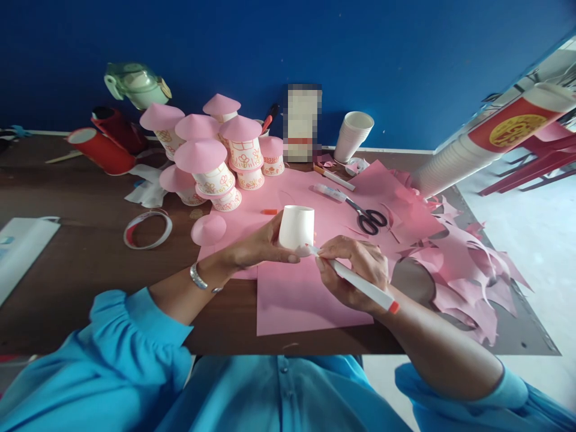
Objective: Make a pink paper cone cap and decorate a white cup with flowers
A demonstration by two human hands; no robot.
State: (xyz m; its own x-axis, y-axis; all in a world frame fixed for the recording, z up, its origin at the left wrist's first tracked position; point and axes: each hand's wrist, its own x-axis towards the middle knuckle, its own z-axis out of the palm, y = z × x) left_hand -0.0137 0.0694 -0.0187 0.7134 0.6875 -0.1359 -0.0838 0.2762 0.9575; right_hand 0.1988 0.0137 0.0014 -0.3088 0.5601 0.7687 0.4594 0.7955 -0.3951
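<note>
In the head view, my left hand (265,243) is wrapped round a small white paper cup (297,227) held over the pink sheets. A white marker (364,285) with a red end is pinched in my right hand (353,267), its tip at the cup's lower right side. The cup side facing me looks plain. An orange-red marker cap (270,212) lies on the pink paper (315,306) behind my left hand. Beyond it stand several decorated cups (245,153) with drawn flowers and pink cone roofs (200,156), some stacked. A loose pink cone (208,230) lies left of my hand.
Black-handled scissors (371,221) and another marker (335,179) lie right of centre. Pink scraps (468,270) cover the right side. White cups (354,135) stand by the blue wall; a long cup stack (490,141) leans at right. A tape roll (147,230) and red tubes (102,151) are left.
</note>
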